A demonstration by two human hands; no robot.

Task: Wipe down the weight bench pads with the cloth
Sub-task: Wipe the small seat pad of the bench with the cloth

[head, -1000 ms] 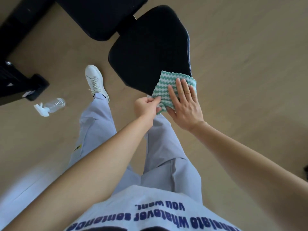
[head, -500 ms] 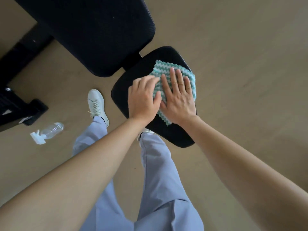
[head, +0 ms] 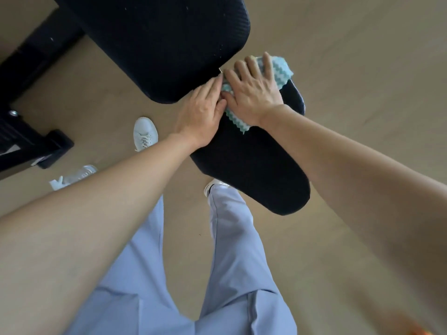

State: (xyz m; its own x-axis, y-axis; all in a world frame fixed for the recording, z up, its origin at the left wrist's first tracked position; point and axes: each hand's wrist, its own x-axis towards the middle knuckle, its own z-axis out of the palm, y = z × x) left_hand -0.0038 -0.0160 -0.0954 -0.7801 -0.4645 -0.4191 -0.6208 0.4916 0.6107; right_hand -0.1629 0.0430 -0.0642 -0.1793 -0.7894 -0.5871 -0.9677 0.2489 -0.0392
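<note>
A teal and white zigzag cloth (head: 281, 71) lies on the far end of the black seat pad (head: 254, 170), close to the gap below the larger black back pad (head: 154, 42). My right hand (head: 254, 90) presses flat on the cloth with fingers spread, covering most of it. Beside it, my left hand (head: 200, 112) rests flat on the seat pad, its fingertips touching the cloth's left edge.
A clear spray bottle (head: 72, 177) with a white trigger lies on the wooden floor at left, partly behind my left forearm. Black bench frame parts (head: 26, 141) stand at far left. My white shoes (head: 145, 134) are on the floor beside the seat pad.
Both hands have slid the cloth from the near end of the seat pad up to its far end by the back pad. The view has shifted forward over the bench.
</note>
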